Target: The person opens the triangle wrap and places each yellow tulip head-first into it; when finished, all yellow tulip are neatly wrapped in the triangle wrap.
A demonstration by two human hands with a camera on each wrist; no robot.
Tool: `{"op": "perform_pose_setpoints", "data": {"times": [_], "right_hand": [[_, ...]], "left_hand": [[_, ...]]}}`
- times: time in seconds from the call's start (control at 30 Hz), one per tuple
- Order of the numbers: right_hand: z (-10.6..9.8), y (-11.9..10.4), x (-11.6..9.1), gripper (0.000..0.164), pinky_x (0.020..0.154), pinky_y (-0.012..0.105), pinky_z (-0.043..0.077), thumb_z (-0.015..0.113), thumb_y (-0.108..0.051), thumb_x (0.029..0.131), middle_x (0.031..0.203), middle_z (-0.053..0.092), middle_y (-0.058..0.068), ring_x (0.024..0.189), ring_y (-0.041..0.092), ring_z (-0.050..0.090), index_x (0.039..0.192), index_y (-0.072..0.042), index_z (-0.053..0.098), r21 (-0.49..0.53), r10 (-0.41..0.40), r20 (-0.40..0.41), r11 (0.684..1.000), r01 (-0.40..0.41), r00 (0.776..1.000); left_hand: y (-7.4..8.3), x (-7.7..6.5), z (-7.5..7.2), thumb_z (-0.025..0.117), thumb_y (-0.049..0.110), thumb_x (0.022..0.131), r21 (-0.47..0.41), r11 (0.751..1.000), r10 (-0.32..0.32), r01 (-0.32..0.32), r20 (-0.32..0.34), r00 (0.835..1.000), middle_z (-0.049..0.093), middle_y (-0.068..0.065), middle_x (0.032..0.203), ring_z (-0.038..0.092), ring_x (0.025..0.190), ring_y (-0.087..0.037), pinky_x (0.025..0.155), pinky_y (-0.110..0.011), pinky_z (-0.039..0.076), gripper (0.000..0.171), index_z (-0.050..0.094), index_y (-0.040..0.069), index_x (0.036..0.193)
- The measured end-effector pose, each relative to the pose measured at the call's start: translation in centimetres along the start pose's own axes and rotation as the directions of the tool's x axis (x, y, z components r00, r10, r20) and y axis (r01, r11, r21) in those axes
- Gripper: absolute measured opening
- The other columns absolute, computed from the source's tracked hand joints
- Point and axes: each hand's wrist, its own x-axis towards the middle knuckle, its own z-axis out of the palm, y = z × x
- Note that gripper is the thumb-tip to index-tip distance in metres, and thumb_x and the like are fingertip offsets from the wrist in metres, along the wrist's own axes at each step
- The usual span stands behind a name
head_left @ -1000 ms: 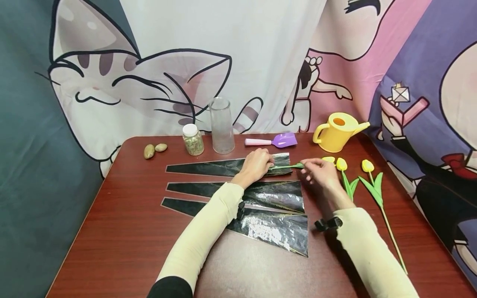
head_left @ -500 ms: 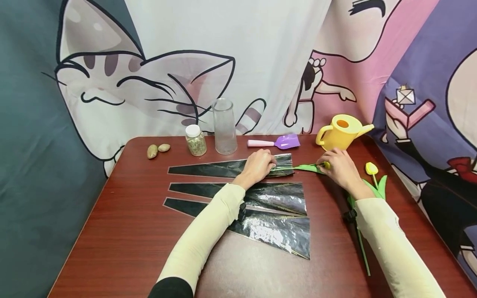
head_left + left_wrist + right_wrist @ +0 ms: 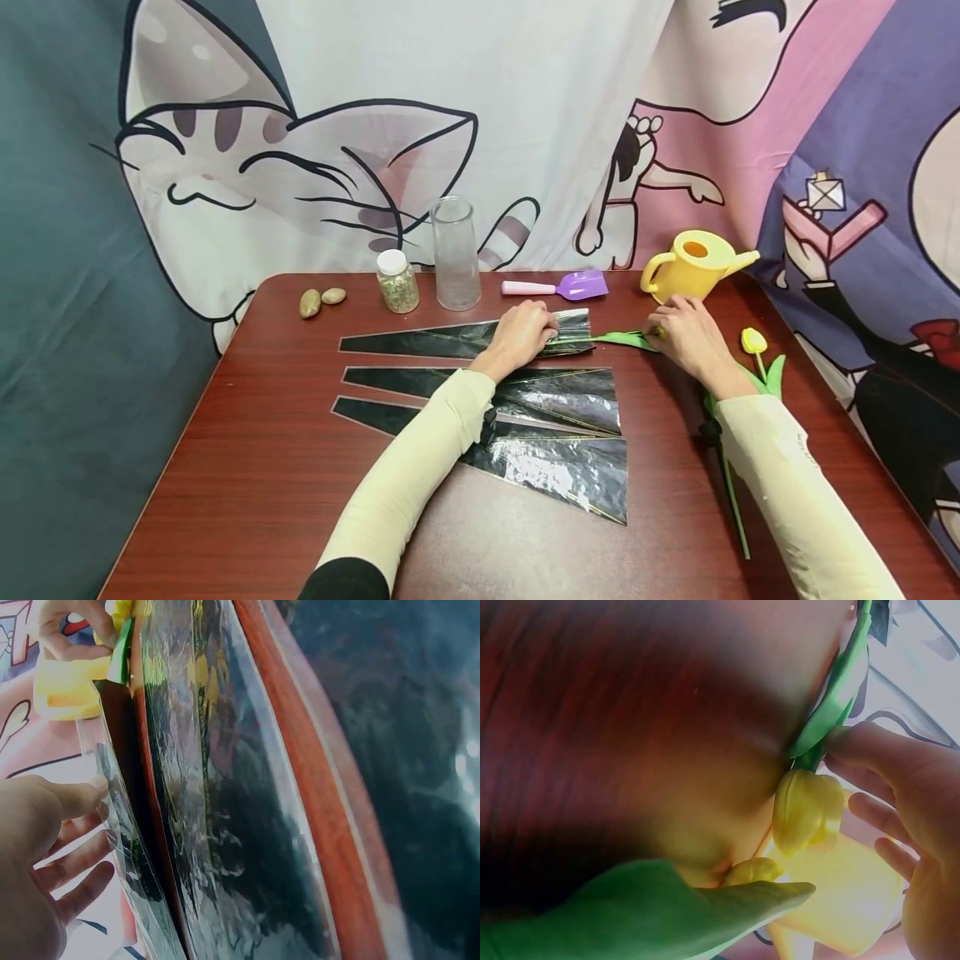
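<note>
My left hand (image 3: pixel 517 333) pinches the edge of the farthest black clear-edged flower sleeve (image 3: pixel 420 340), near its wide end. In the left wrist view its thumb and fingers (image 3: pixel 82 796) lie along that edge. My right hand (image 3: pixel 690 337) pinches a yellow tulip (image 3: pixel 802 810) by the stem just below the bloom. The tulip's leaves (image 3: pixel 626 338) point left, and its stem runs into or over the sleeve's wide end; which of the two I cannot tell. Two more sleeves, a middle one (image 3: pixel 555 396) and a near one (image 3: pixel 558 471), lie flat in front.
Other tulips lie at right, one with its bloom (image 3: pixel 753 340) showing, another stem (image 3: pixel 735 508) partly under my right sleeve. Along the back stand a yellow watering can (image 3: pixel 690 267), purple scoop (image 3: pixel 581 286), glass vase (image 3: pixel 456 258) and lidded jar (image 3: pixel 397 283). Two stones (image 3: pixel 310 303) lie at left.
My right hand has moved right and slightly away along the tulip, from its leaves to just under the bloom. The left hand stays on the sleeve. Little moves in the last half second.
</note>
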Motion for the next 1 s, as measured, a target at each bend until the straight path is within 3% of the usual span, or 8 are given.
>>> {"op": "perform_pose_setpoints", "data": {"times": [0.2,0.73,1.0], "right_hand": [[0.05,0.20,-0.08,0.015,0.080,0.051,0.037,0.079,-0.001,0.067,0.073,0.066,0.002,0.083,0.031,0.048,0.074,-0.009,0.068,-0.035,-0.016,0.018,0.999,0.017,1.000],[0.26,0.23,0.07,0.013,0.080,0.049,0.037,0.071,0.004,0.069,0.072,0.065,0.004,0.083,0.032,0.049,0.073,-0.008,0.066,-0.059,-0.013,0.010,0.998,0.014,1.000],[0.40,-0.60,0.88,0.019,0.082,0.047,0.037,0.081,-0.001,0.067,0.075,0.066,0.002,0.085,0.029,0.051,0.076,-0.010,0.068,0.018,-0.060,0.009,0.998,0.060,0.998]], "left_hand": [[-0.01,0.06,0.08,0.067,0.026,0.094,0.003,1.000,-0.007,0.007,0.008,1.000,0.064,0.006,0.096,0.059,0.093,-0.014,0.082,-0.030,0.049,0.013,0.078,0.023,0.101],[-0.10,0.03,-0.26,0.067,0.026,0.095,-0.003,1.000,-0.012,0.012,0.014,1.000,0.064,0.007,0.097,0.058,0.096,-0.014,0.084,-0.030,0.048,0.014,0.078,0.023,0.101],[-0.03,0.08,-0.17,0.066,0.026,0.095,-0.014,1.000,0.003,-0.003,0.011,1.000,0.063,0.007,0.096,0.058,0.094,-0.014,0.083,-0.030,0.048,0.014,0.078,0.022,0.102]]}}
